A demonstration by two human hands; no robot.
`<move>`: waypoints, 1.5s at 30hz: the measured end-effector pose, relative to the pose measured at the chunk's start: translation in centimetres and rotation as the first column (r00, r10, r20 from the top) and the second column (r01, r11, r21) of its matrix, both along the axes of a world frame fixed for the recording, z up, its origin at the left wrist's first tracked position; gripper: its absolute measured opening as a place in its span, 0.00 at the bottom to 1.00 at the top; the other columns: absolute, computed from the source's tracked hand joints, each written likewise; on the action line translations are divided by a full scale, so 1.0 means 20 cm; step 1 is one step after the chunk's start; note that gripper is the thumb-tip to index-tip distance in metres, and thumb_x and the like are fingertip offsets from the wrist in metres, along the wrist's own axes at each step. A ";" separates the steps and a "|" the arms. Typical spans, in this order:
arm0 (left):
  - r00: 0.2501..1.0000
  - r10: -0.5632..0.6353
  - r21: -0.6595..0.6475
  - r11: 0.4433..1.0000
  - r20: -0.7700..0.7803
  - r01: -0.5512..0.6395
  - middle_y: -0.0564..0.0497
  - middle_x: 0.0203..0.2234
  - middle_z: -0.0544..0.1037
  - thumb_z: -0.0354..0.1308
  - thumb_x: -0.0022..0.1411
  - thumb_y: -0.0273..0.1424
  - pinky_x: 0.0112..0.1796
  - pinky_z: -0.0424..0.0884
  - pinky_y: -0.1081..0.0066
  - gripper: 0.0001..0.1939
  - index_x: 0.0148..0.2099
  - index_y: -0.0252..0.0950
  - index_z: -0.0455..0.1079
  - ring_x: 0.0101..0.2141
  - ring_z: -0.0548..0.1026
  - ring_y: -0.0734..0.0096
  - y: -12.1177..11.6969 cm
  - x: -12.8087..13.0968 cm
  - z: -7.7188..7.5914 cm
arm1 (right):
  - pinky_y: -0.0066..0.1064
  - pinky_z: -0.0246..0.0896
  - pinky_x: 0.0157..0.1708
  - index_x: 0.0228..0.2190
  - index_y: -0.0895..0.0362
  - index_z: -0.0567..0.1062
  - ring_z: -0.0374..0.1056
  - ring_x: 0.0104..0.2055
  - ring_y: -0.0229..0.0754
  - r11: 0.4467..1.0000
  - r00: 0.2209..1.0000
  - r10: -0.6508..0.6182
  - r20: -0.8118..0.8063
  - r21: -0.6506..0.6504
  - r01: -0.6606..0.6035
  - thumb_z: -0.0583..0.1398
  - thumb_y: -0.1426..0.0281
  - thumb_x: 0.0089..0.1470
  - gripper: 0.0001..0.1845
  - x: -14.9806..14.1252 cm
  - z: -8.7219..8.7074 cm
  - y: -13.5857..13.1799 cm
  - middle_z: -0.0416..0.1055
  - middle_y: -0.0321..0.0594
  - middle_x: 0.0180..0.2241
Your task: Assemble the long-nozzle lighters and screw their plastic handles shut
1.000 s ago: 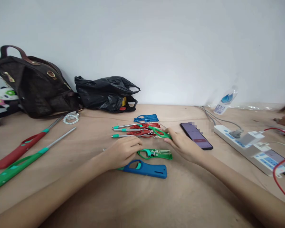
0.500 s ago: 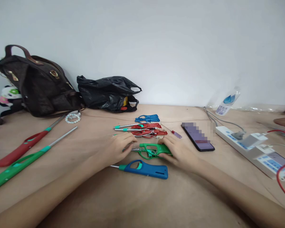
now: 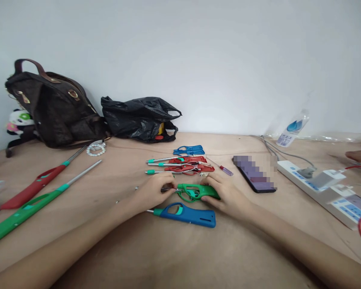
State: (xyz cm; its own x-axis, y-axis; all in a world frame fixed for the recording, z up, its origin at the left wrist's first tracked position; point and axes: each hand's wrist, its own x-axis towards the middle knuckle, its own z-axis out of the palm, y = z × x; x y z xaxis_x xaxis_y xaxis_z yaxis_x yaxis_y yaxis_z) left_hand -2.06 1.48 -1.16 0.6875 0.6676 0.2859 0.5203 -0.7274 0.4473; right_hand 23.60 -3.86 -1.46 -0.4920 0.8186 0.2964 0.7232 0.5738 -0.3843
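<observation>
A green gas lighter (image 3: 211, 192) lies across between my two hands, its casing opened up with inner parts showing near the trigger loop. My right hand (image 3: 228, 194) grips its handle end, thumb below and fingers above. At the other end, my left hand (image 3: 155, 190) is closed with fingertips pinched on the metal tube where it meets the casing; the fingers hide part of it. Nearer me lies a whole blue lighter (image 3: 192, 215), its tube partly under my left hand. Beyond my hands are opened red lighters (image 3: 195, 165) with tubes and wires, and blue casing pieces (image 3: 189, 150).
A purple-handled screwdriver (image 3: 226, 171) and a phone (image 3: 254, 174) lie to the right, before a power strip (image 3: 311, 192). Red (image 3: 37, 184) and green (image 3: 28, 214) lighters lie left. Behind stand a backpack (image 3: 60, 112), black plastic bag (image 3: 135, 118) and bottle (image 3: 293, 128). Another person's hand (image 3: 359, 157) shows far right.
My left fingertips have moved in closer to the green casing and pinch at its front end. My right hand keeps its grip. The whole view has shifted slightly.
</observation>
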 end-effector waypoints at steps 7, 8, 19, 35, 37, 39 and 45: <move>0.997 0.040 -0.121 0.992 0.065 -0.032 0.51 0.27 0.73 0.55 0.57 0.28 0.31 0.68 0.73 0.05 0.29 0.34 0.69 0.29 0.72 0.71 0.01 0.01 -0.01 | 0.42 0.64 0.43 0.40 0.55 0.68 0.64 0.45 0.49 1.000 1.000 0.000 0.009 -0.029 0.000 0.60 0.68 0.55 0.11 -0.02 -0.01 0.00 0.67 0.45 0.42; 0.996 0.043 -0.134 0.990 0.073 -0.033 0.51 0.27 0.74 0.55 0.57 0.28 0.31 0.68 0.73 0.05 0.29 0.34 0.69 0.29 0.72 0.70 0.01 0.01 -0.01 | 0.42 0.63 0.44 0.40 0.55 0.68 0.64 0.45 0.49 1.000 1.000 -0.001 0.004 -0.028 0.001 0.60 0.68 0.54 0.11 -0.02 -0.01 0.00 0.67 0.45 0.42; 0.999 0.005 -0.020 1.000 0.051 -0.004 0.52 0.31 0.73 0.53 0.56 0.23 0.35 0.68 0.69 0.08 0.40 0.36 0.64 0.33 0.73 0.69 0.00 0.00 -0.01 | 0.41 0.62 0.47 0.41 0.55 0.69 0.63 0.48 0.48 0.998 0.997 0.013 -0.080 -0.054 -0.018 0.62 0.68 0.54 0.12 -0.02 -0.02 0.01 0.67 0.44 0.42; 0.998 -0.063 0.038 0.997 -0.022 0.064 0.51 0.30 0.73 0.52 0.53 0.23 0.34 0.66 0.70 0.07 0.35 0.36 0.67 0.33 0.70 0.67 0.00 0.01 -0.01 | 0.40 0.63 0.45 0.39 0.55 0.68 0.64 0.47 0.47 0.998 0.997 0.005 -0.075 -0.057 -0.009 0.62 0.70 0.53 0.11 -0.06 -0.05 0.01 0.66 0.43 0.42; 0.998 -0.059 0.026 0.998 -0.022 0.059 0.51 0.31 0.73 0.53 0.54 0.24 0.35 0.66 0.69 0.06 0.36 0.36 0.68 0.34 0.70 0.66 0.00 0.01 -0.01 | 0.40 0.63 0.45 0.39 0.55 0.68 0.64 0.47 0.48 0.998 0.997 0.006 -0.073 -0.065 -0.010 0.62 0.70 0.52 0.11 -0.06 -0.05 0.01 0.66 0.44 0.42; 0.998 -0.053 0.017 0.998 -0.027 0.054 0.51 0.32 0.73 0.54 0.56 0.25 0.36 0.66 0.69 0.05 0.36 0.36 0.68 0.35 0.70 0.66 -0.01 0.01 0.00 | 0.40 0.63 0.45 0.39 0.55 0.68 0.63 0.47 0.48 0.997 0.998 0.003 -0.070 -0.070 -0.008 0.62 0.71 0.52 0.12 -0.06 -0.05 0.01 0.66 0.44 0.42; 0.998 -0.057 0.038 0.998 -0.028 0.058 0.50 0.31 0.74 0.51 0.59 0.26 0.36 0.66 0.69 0.05 0.35 0.36 0.68 0.35 0.70 0.66 -0.01 0.01 0.01 | 0.40 0.64 0.44 0.38 0.55 0.68 0.64 0.47 0.48 0.997 0.998 -0.009 -0.070 -0.081 0.003 0.63 0.71 0.51 0.12 -0.06 -0.05 0.01 0.66 0.43 0.42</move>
State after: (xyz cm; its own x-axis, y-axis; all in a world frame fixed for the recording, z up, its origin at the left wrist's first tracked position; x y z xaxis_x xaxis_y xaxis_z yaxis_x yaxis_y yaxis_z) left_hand -1.82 1.20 -0.88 0.7321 0.6157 0.2914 0.4889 -0.7728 0.4046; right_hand 22.37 -3.70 -2.46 -0.4673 0.8442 0.2628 0.6961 0.5345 -0.4794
